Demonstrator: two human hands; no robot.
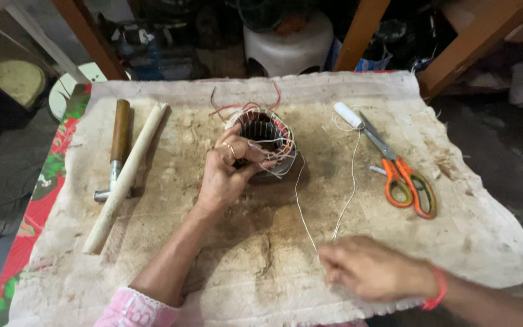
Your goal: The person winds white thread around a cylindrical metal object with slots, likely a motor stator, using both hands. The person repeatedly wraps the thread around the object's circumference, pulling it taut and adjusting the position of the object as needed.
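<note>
Pinching thin white thread [301, 200] at frame bottom, the right hand [370, 266] pulls taut; left hand [228, 172] fingers press the heavy, rigid wire-wound metal stator [269, 142] at centre. Thread looks limp, snappable; grasp the stator's outer shell.

We have one view only, from the head, looking steeply down and forward over the cloth-covered worktop [443, 200]. It sits close: our forearms enter at the near edge, and the far edge shows wooden legs [358, 33] and a white stool [289, 45].
</note>
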